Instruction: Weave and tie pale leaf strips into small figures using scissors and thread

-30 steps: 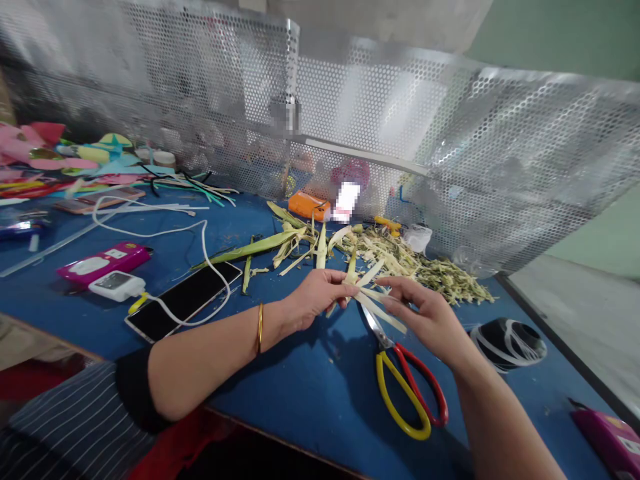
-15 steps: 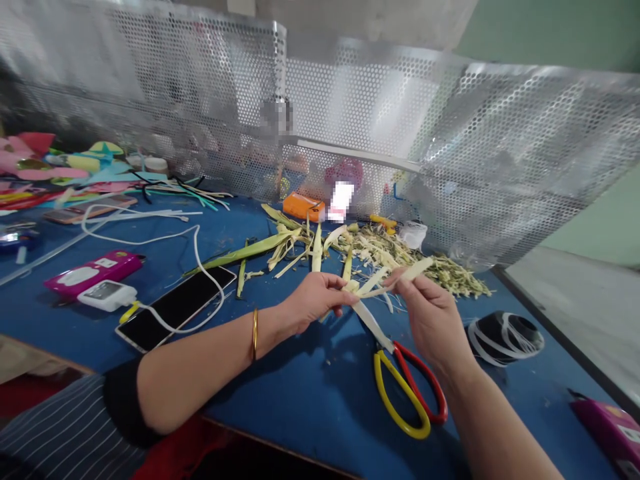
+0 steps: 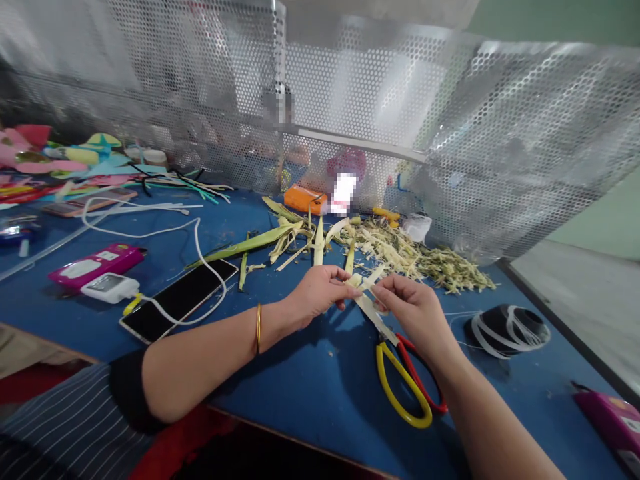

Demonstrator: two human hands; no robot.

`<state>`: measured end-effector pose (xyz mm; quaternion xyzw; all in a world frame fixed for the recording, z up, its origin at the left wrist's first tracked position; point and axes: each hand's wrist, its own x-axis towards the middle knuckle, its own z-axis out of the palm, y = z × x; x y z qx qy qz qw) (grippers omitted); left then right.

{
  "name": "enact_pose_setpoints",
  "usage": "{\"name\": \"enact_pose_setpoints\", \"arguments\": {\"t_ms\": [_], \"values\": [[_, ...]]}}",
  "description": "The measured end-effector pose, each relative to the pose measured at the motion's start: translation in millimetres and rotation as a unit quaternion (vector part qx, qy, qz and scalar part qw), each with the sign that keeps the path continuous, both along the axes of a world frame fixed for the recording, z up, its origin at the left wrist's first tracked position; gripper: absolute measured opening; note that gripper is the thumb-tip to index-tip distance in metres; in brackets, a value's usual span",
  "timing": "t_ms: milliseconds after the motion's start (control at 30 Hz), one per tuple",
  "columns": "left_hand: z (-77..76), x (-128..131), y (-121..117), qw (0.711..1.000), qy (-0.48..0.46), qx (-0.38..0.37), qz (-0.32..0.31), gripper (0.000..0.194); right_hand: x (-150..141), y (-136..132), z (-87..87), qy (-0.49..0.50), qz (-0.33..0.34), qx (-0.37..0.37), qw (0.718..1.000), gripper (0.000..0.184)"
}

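Above the blue table, my left hand (image 3: pixel 323 295) pinches pale dry leaf strips (image 3: pixel 370 277), closed with thumb and fingertips together. Close on its right, my right hand (image 3: pixel 413 312) is also closed in a pinch at the strips' other side; its fingertips partly cover what they hold. Under and between the hands lie scissors (image 3: pixel 406 387) with one yellow and one red handle, blades pointing away from me. Part of the red handle is hidden behind my right wrist. Beyond the hands lie long green leaves (image 3: pixel 255 244) and a heap of shredded leaf bits (image 3: pixel 395 250).
On the left lie a black-screened phone (image 3: pixel 180 300), a white cable with a small white device (image 3: pixel 110 288), and a magenta case (image 3: pixel 97 265). A black spool of white thread (image 3: pixel 509 331) stands at right. A perforated metal screen (image 3: pixel 360 87) closes off the back.
My right hand has come left and closer to my left hand; the strip that stuck out past its fingers no longer shows there. My left hand keeps its pinch. The view has shifted slightly.
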<state>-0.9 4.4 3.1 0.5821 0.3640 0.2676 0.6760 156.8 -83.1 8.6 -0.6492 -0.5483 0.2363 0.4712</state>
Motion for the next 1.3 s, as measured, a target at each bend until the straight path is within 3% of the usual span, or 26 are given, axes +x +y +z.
{"name": "enact_pose_setpoints", "arguments": {"t_ms": [467,733,933,1100,1200,1300], "values": [[5.9,0.9,-6.7,1.0,-0.002,0.026,-0.012,0.017,-0.4,1.6,0.7,0.063,0.007,-0.058,0.996,0.025],[-3.4,3.1,-5.7,0.997,0.006,0.074,-0.029,0.016,-2.1,1.3,-0.8,0.092,0.018,-0.069,0.993,0.024],[-8.3,3.7,-5.5,0.993,0.013,0.103,-0.052,0.011,-6.8,2.5,-2.3,0.029,-0.007,-0.045,0.999,0.021],[-7.8,2.5,-5.8,0.988,0.013,0.133,-0.075,0.012,-7.1,2.9,-1.8,-0.007,0.026,-0.025,0.999,0.024],[-7.7,1.1,-7.5,0.979,0.045,0.179,-0.084,0.014,-5.2,2.1,-2.3,-0.081,0.02,-0.018,0.996,0.028],[-6.2,-0.4,-9.8,0.967,0.075,0.224,-0.094,0.013,-2.3,1.8,-2.6,-0.092,0.009,0.005,0.996,0.023]]}}
